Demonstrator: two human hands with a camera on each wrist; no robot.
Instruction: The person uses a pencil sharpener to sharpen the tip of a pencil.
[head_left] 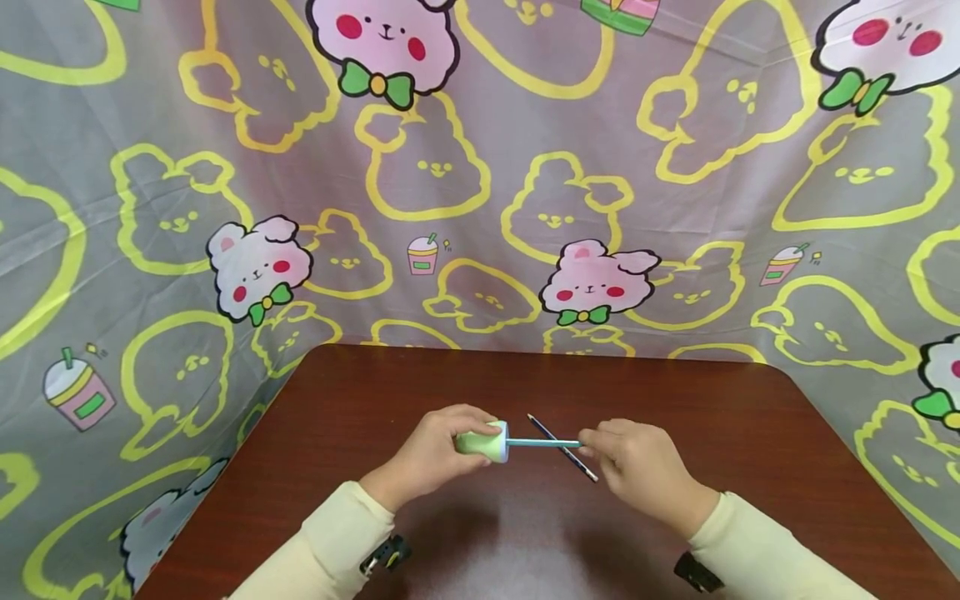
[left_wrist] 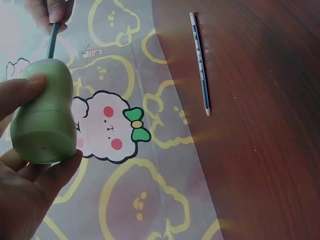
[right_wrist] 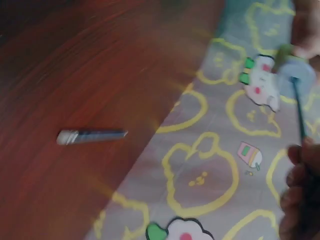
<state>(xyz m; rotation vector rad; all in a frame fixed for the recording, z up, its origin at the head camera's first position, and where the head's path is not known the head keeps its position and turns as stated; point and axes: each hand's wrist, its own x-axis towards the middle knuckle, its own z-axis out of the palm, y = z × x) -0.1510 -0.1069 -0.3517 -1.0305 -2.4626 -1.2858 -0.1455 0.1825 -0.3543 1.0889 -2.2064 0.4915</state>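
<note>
My left hand [head_left: 432,454] grips a light green pencil sharpener [head_left: 480,443], a rounded barrel with a pale bluish end face turned to the right. A teal pencil [head_left: 543,442] runs level from that face to my right hand [head_left: 633,462], whose thumb and fingers pinch its outer end. In the right wrist view the pencil [right_wrist: 299,117] enters the middle of the sharpener's pale face [right_wrist: 286,82], so its inner end is hidden. The left wrist view shows the thumb across the sharpener's green body [left_wrist: 47,120], with fingers beneath it.
A dark blue patterned pencil [head_left: 580,464] lies slanted on the brown table [head_left: 360,400], partly behind the teal pencil in the head view. Its sharpened tip shows in the left wrist view. A grey cartoon-printed cloth [head_left: 480,192] hangs behind and along the sides.
</note>
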